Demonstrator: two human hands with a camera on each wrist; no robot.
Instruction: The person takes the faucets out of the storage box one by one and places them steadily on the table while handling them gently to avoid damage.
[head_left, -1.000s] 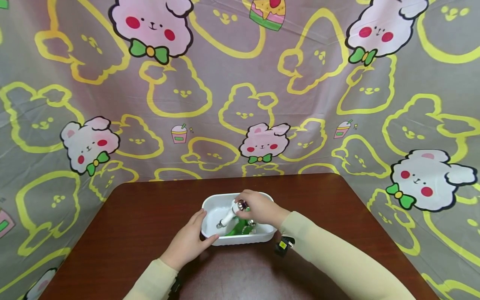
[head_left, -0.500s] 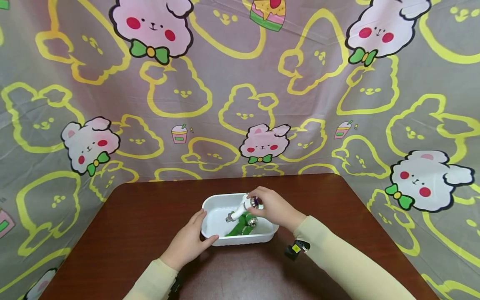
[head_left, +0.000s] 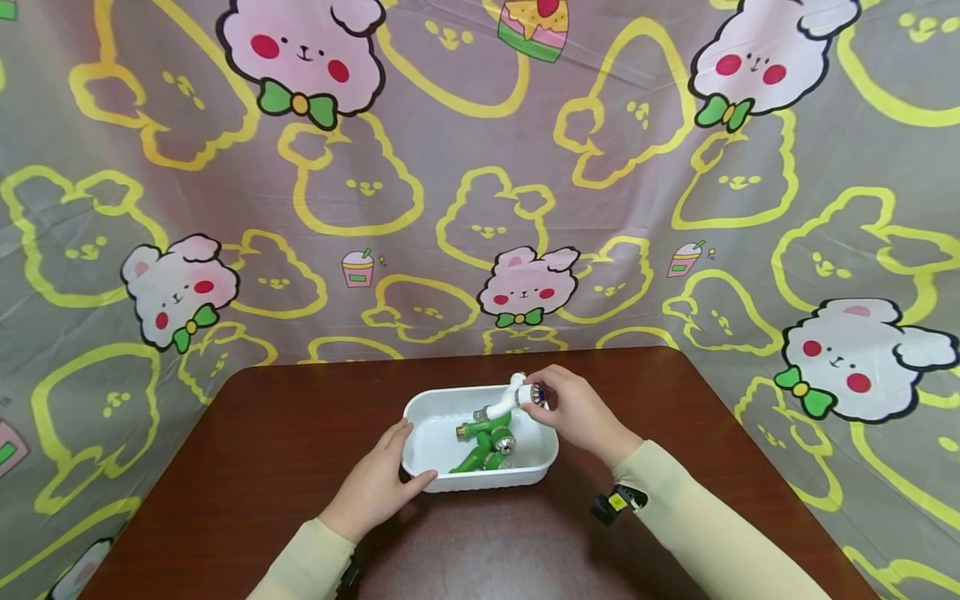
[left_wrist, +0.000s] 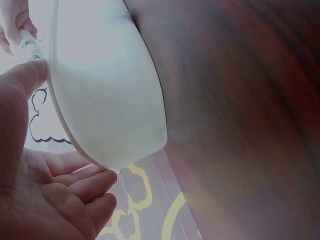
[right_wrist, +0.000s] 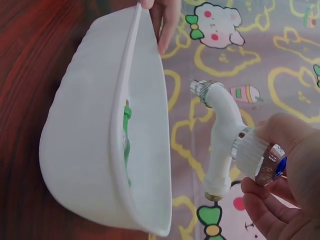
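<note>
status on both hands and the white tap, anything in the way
Right hand grips white tap by its knob, above white tub. Left hand holds tub's left end. Green tapware inside tub, below white tap; no obstruction seen.

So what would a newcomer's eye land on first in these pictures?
Probably the patterned cloth with its big cartoon rabbits, filling most of the head view behind the table. Next, the white tap with a shiny, blue-centred knob, held in the person's right grip near the far right rim of the white tub. Then the green fittings lying inside that tub.
</note>
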